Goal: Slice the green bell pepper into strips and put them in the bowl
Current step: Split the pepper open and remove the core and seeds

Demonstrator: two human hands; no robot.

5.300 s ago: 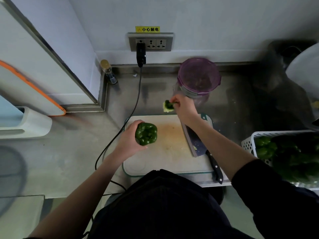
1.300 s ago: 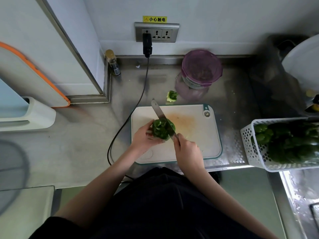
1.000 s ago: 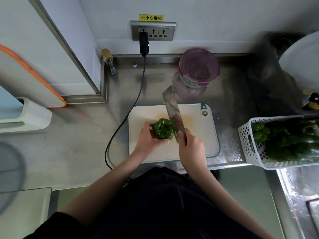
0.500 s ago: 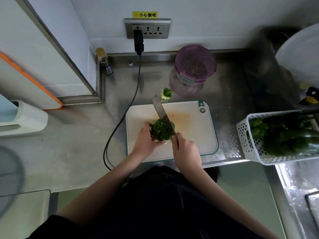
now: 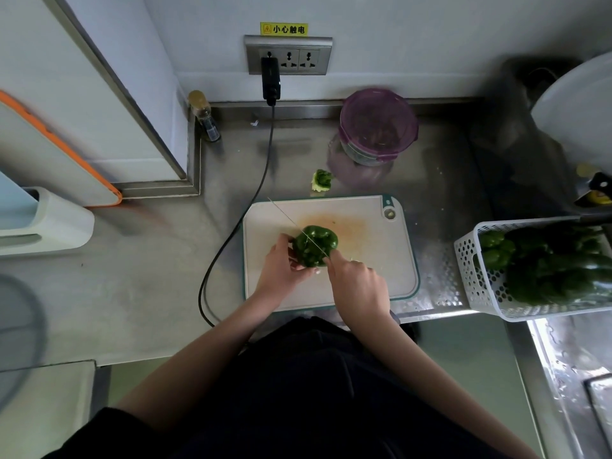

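Note:
A green bell pepper sits on the white cutting board. My left hand grips the pepper from its left side. My right hand grips a knife; the blade runs edge-on across the top of the pepper, its tip pointing up-left, and the handle is hidden in my fist. The purple-rimmed bowl stands behind the board near the wall. The cut-out pepper stem lies on the counter just beyond the board.
A white perforated basket of green peppers stands at the right. A black cable runs from the wall socket past the board's left edge. A small bottle stands in the back corner. A sink lies at the lower right.
The knife blade has turned from showing its flat side to edge-on and sits down across the pepper. My left hand keeps hold of the pepper.

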